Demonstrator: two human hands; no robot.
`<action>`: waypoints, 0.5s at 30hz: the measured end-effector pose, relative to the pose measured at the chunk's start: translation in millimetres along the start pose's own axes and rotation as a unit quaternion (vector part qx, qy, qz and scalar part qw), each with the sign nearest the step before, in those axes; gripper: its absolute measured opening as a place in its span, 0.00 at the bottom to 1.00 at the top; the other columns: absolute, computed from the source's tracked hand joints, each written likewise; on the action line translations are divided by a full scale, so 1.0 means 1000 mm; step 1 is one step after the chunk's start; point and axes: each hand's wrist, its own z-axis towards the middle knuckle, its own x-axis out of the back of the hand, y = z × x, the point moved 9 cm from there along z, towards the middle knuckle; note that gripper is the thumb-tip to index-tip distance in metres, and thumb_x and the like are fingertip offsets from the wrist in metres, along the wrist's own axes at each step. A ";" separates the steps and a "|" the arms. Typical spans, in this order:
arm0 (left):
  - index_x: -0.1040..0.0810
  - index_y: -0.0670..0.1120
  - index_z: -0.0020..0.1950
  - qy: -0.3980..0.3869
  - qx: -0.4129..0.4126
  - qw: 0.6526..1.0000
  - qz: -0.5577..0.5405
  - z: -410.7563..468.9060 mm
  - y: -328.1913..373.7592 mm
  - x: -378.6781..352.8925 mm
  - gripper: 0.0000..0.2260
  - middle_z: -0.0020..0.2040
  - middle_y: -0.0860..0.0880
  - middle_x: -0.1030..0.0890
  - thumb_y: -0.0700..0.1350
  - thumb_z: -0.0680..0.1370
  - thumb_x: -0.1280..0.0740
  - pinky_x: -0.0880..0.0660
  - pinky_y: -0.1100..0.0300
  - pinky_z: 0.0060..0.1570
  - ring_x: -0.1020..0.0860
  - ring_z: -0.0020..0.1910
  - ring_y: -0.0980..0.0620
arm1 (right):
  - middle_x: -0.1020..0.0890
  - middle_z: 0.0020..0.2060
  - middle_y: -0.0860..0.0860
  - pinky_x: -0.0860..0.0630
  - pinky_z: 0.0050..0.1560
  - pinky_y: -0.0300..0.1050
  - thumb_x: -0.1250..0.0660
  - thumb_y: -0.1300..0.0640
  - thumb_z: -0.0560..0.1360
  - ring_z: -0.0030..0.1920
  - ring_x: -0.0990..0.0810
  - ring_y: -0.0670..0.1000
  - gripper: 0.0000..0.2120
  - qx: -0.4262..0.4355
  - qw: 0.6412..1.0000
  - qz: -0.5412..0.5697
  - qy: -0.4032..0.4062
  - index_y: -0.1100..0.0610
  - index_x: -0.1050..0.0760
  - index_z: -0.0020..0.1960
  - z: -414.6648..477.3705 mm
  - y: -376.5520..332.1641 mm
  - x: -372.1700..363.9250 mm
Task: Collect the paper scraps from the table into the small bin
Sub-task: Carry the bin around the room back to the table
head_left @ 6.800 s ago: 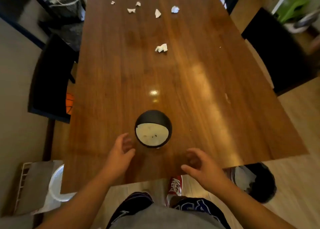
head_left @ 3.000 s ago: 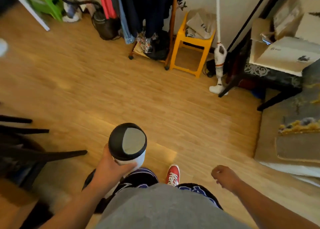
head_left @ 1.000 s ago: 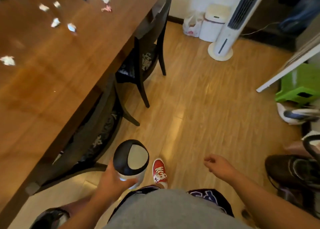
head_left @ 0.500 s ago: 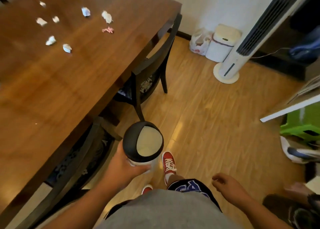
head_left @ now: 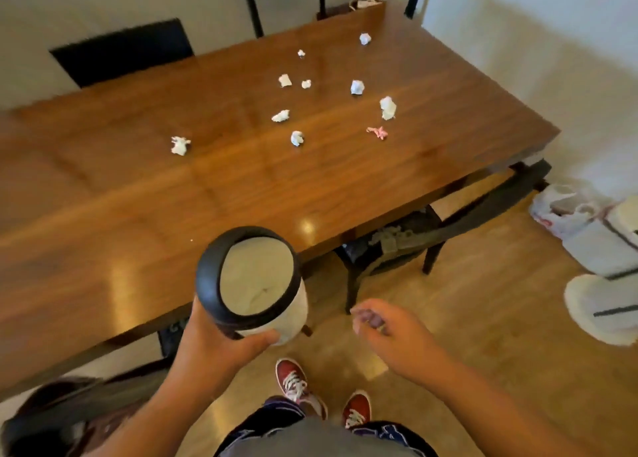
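Observation:
My left hand [head_left: 214,348] grips the small bin [head_left: 253,277], a white tub with a black ring rim, held up at the near long edge of the wooden table [head_left: 145,215]. Its white liner looks bare inside. Several crumpled white paper scraps lie on the far right half of the table, among them one [head_left: 180,145] alone to the left, one [head_left: 297,138] in the middle and a larger one [head_left: 387,107] to the right. A small pink scrap [head_left: 377,132] lies nearest the right end. My right hand [head_left: 383,325] hangs over the floor, fingers loosely curled, holding nothing.
A dark chair [head_left: 448,229] is tucked under the table's right end, and another [head_left: 121,51] stands on the far side. A white fan base [head_left: 600,304], a white bin [head_left: 607,246] and a plastic bag [head_left: 566,211] sit on the floor at right.
I have turned from the floor and chairs to face the table's long side. The bin in my left hand rose toward the table edge; my right hand lifted and moved forward.

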 end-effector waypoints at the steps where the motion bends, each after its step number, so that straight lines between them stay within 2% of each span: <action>1: 0.34 0.60 0.71 0.023 0.011 1.000 -0.006 0.005 -0.004 0.014 0.49 0.56 0.67 0.20 0.58 0.53 0.17 0.22 0.73 0.43 0.20 0.55 0.69 | 0.21 0.45 0.36 0.26 0.39 0.31 0.37 0.43 0.76 0.49 0.23 0.32 0.08 0.020 1.000 -0.015 -0.012 0.35 0.27 0.55 0.018 -0.016 -0.002; 4: 0.32 0.54 0.73 0.084 0.020 0.996 -0.034 0.021 -0.018 0.053 0.50 0.58 0.60 0.18 0.55 0.53 0.17 0.20 0.69 0.44 0.20 0.55 0.69 | 0.21 0.46 0.36 0.27 0.40 0.29 0.35 0.44 0.77 0.49 0.25 0.30 0.09 0.059 0.996 -0.045 -0.042 0.37 0.26 0.57 0.071 -0.059 -0.014; 5: 0.32 0.54 0.74 0.097 0.026 0.994 -0.045 0.027 -0.024 0.065 0.51 0.59 0.61 0.19 0.55 0.53 0.16 0.19 0.67 0.44 0.20 0.55 0.67 | 0.21 0.46 0.36 0.28 0.40 0.28 0.35 0.45 0.77 0.49 0.25 0.30 0.09 0.067 0.995 -0.057 -0.052 0.38 0.25 0.57 0.088 -0.072 -0.019; 8: 0.33 0.56 0.74 0.142 0.035 0.987 -0.067 0.046 -0.042 0.099 0.51 0.60 0.64 0.20 0.52 0.54 0.16 0.19 0.70 0.41 0.20 0.57 0.67 | 0.21 0.46 0.36 0.28 0.39 0.29 0.35 0.45 0.78 0.47 0.25 0.29 0.08 0.073 0.990 -0.076 -0.092 0.39 0.25 0.57 0.137 -0.104 -0.036; 11: 0.34 0.59 0.74 0.179 0.050 0.980 -0.075 0.069 -0.060 0.129 0.49 0.59 0.66 0.21 0.49 0.56 0.15 0.20 0.68 0.41 0.21 0.55 0.70 | 0.21 0.49 0.36 0.25 0.48 0.34 0.36 0.45 0.78 0.50 0.22 0.36 0.11 0.061 0.985 -0.089 -0.137 0.41 0.25 0.60 0.182 -0.128 -0.054; 13: 0.34 0.64 0.70 0.188 0.063 0.977 -0.075 0.086 -0.070 0.143 0.47 0.56 0.73 0.22 0.50 0.56 0.15 0.23 0.67 0.46 0.22 0.52 0.74 | 0.21 0.50 0.36 0.25 0.48 0.36 0.36 0.45 0.78 0.51 0.23 0.37 0.11 0.053 0.980 -0.097 -0.165 0.40 0.26 0.60 0.209 -0.141 -0.065; 15: 0.34 0.70 0.66 0.191 0.078 0.976 -0.071 0.101 -0.080 0.154 0.45 0.54 0.73 0.21 0.47 0.59 0.14 0.25 0.65 0.49 0.23 0.51 0.77 | 0.21 0.49 0.37 0.25 0.47 0.37 0.36 0.45 0.78 0.50 0.23 0.39 0.09 0.051 0.978 -0.107 -0.170 0.40 0.26 0.59 0.236 -0.155 -0.074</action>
